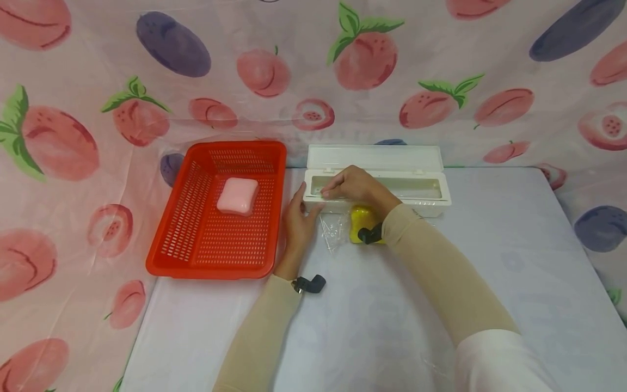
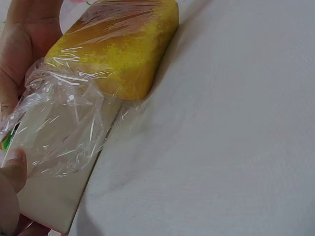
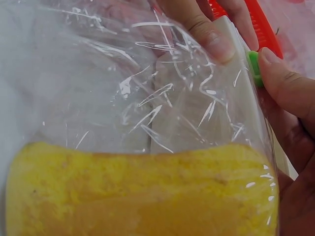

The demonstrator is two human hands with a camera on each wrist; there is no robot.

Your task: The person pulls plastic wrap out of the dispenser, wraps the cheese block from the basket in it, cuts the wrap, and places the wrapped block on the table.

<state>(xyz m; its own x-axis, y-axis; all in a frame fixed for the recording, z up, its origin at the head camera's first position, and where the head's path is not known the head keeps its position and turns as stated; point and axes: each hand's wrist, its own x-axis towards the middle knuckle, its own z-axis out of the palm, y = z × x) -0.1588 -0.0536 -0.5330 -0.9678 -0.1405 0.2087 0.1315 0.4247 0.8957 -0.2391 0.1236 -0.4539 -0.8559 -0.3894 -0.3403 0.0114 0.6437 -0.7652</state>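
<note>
White box [image 1: 401, 208], lid open, right of the red basket [image 1: 215, 269]: my left hand [image 1: 297, 220] grips its left end while my right hand [image 1: 361, 186], nearly closed, seems to pinch a green piece [image 3: 254, 70] there. Working that piece looks like the step in hand; next probably calls for keeping the box steady. A black wrist camera [image 1: 370, 234] partly hides the wrapped yellow block [image 1: 361, 216]; some right fingertips are obscured.

- The worktop [image 1: 514, 245] is toned pale bluish white.
- It is bordered at far, left and right by a pale pink sheet [image 1: 308, 49].
- The sheet is printed with reddish fruits [image 1: 366, 61], dark purple ovals [image 1: 173, 44] and green leaves [image 1: 349, 22].
- Soft light is spread evenly.
</note>
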